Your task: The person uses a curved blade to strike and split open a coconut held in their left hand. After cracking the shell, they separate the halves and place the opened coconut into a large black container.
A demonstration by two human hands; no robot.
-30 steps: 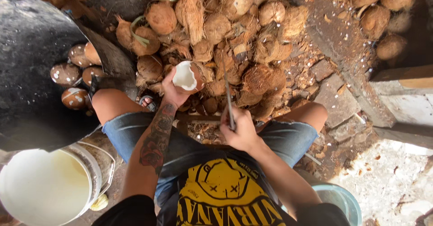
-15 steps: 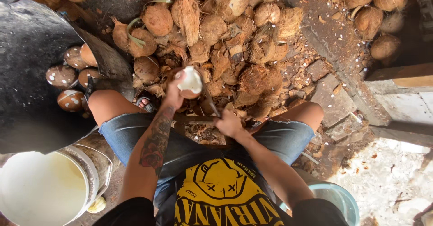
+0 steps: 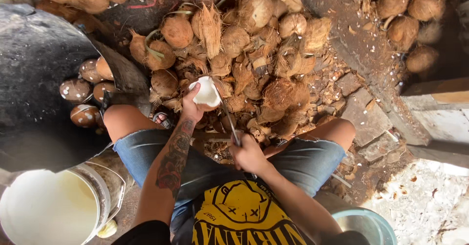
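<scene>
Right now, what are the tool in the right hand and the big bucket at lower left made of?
Tool: looks like metal, dull grey and thin, narrow blade; the right hand hides its handle. Bucket: likely plastic, white with a smooth moulded rim, full of pale cloudy liquid. Left hand holds a white-fleshed coconut half.

dim dirt floor [image 3: 364,54] with broken stone slabs [image 3: 364,115], sunlit pale ground [image 3: 430,201] at lower right.

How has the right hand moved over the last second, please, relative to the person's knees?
Yes. The right hand has drawn back from the husk pile toward the body, between the knees, its blade tip at the white coconut in the left hand.
</scene>
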